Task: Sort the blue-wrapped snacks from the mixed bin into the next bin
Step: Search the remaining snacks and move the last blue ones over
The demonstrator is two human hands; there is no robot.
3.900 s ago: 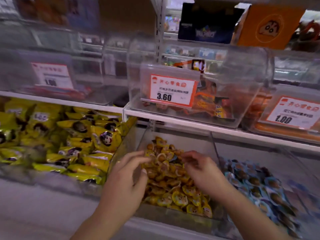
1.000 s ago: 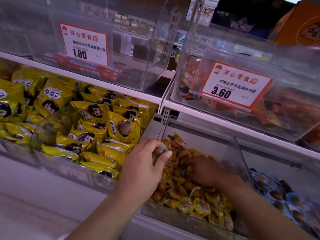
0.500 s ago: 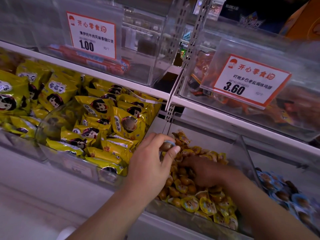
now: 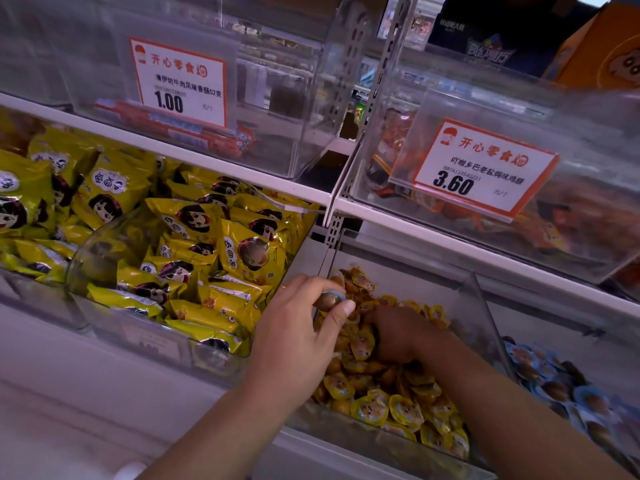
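A clear mixed bin (image 4: 483,306) on the lower shelf is heaped with small yellow-wrapped snacks (image 4: 391,407). My left hand (image 4: 298,337) hovers at the bin's left edge and pinches one blue-wrapped snack (image 4: 330,299) between thumb and fingers. My right hand (image 4: 398,336) is pushed palm-down into the yellow pile with its fingers buried, so whether it holds anything is hidden. The bin to the right (image 4: 623,441) holds many blue-wrapped snacks (image 4: 557,386).
Left of the mixed bin lies a bin of large yellow packets (image 4: 194,258). The shelf above carries clear boxes with price cards 1.00 (image 4: 178,83) and 3.60 (image 4: 481,169). A white shelf ledge (image 4: 86,393) runs along the front.
Over the last second my left hand keeps pinching the blue-wrapped snack at the bin's left edge while my right hand stays dug into the yellow pile. The camera has drifted slightly.
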